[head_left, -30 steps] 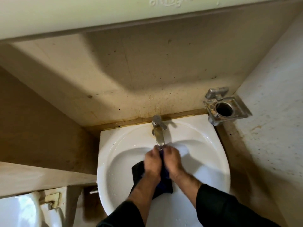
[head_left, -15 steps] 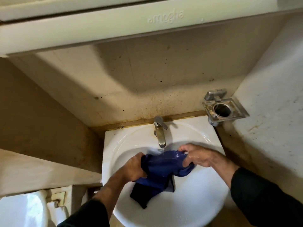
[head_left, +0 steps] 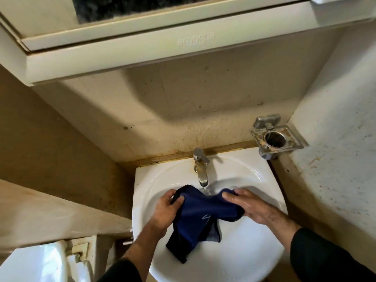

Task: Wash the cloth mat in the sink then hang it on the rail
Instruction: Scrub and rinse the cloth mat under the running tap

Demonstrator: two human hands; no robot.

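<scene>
So the dark blue cloth mat [head_left: 203, 212] is down in the white sink [head_left: 262, 178], stretched between both hands right under the chrome tap [head_left: 200, 166], and a thin stream of water is landing on its top edge in the middle. The left hand [head_left: 165, 210] grips the mat's left end, fingers curled round the bunched fabric with the thumb on top. The right hand [head_left: 249, 206] holds the right end, fingers lying fairly straight and close together over the cloth, thumb tucked under where it can't really be seen, and the skin looks wet. The lower part of the mat hangs down into the basin, a darker corner trailing toward the near rim. Both arms are in dark sleeves. Off to the right, a metal holder [head_left: 274, 137] with a round hole is fixed on the stained wall, and a cream cabinet [head_left: 142, 47] juts out above the sink.
</scene>
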